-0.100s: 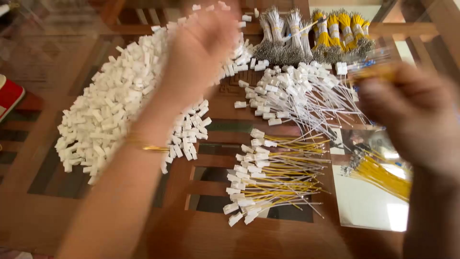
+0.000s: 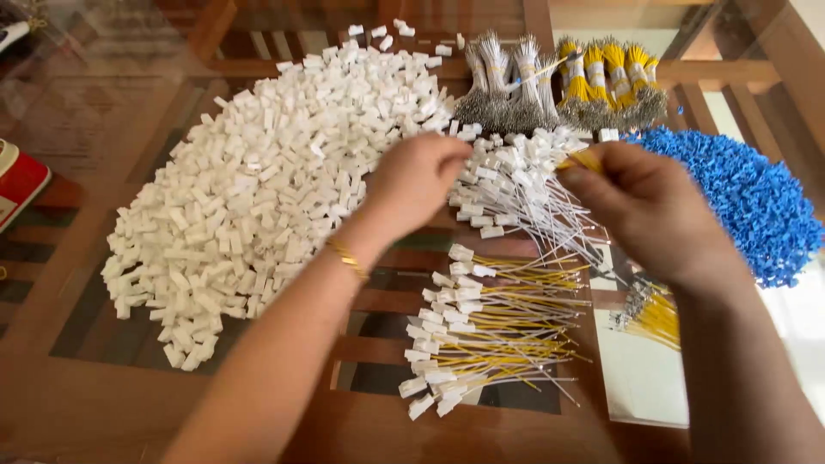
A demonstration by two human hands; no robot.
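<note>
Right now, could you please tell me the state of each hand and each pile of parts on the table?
left hand: fingers closed, at the edge of the white connector heap.
right hand: pinching a yellow wire.
white-wire assemblies: fanned out, capped.
yellow-wire assemblies: fanned out, capped.
wire bundles: tied, uncapped.
blue connector heap: loose.

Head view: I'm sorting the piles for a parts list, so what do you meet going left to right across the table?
Red and white object → white connector heap → left hand → right hand → blue connector pile.
</note>
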